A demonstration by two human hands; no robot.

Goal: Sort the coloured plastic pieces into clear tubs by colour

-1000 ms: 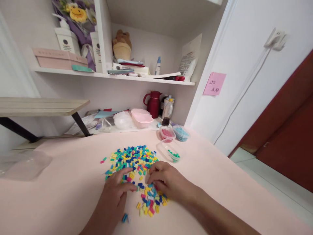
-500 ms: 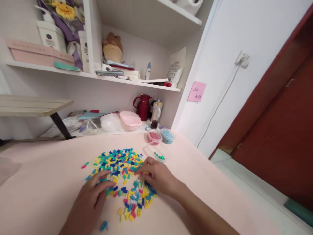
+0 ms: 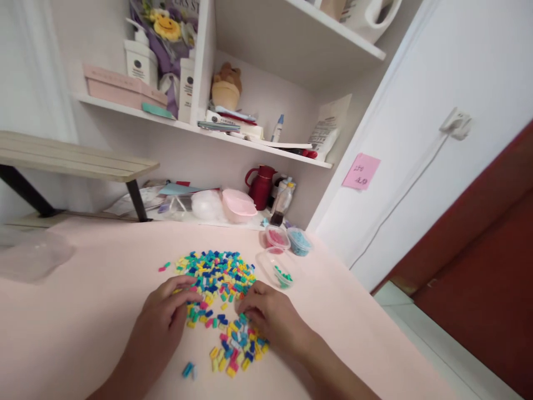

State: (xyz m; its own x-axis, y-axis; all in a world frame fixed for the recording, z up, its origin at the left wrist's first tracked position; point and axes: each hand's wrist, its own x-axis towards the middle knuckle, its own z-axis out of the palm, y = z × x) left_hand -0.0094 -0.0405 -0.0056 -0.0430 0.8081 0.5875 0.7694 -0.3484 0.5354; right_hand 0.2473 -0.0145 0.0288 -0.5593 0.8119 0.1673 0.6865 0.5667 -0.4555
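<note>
Small toy bricks (image 3: 216, 269) in blue, green, yellow, pink and white lie in a loose heap on the pink tabletop (image 3: 104, 311). At the heap's left edge rests my left hand (image 3: 160, 314), thumb and fingers apart, holding nothing visible. My right hand (image 3: 275, 314) is on the heap's right side, its fingers bent and drawn together; whatever is at its fingertips is hidden. Nearer to me a smaller cluster of bricks (image 3: 235, 347) spreads beneath and beside the right hand. Beyond that hand sits a clear plastic tub (image 3: 266, 261) holding a few green bricks (image 3: 283, 275).
Behind the clear tub stand a tub of pink bricks (image 3: 277, 239) and a tub of blue bricks (image 3: 298, 241). A red jug (image 3: 261, 186), a bottle of dark liquid (image 3: 281, 205) and a pink box (image 3: 239, 205) line the back. A wooden riser (image 3: 75, 158) overhangs the left.
The camera view swung right, then back left. My left hand drew slightly back from the heap with its fingers still apart. My right hand stays among the bricks, fingers now more bunched.
</note>
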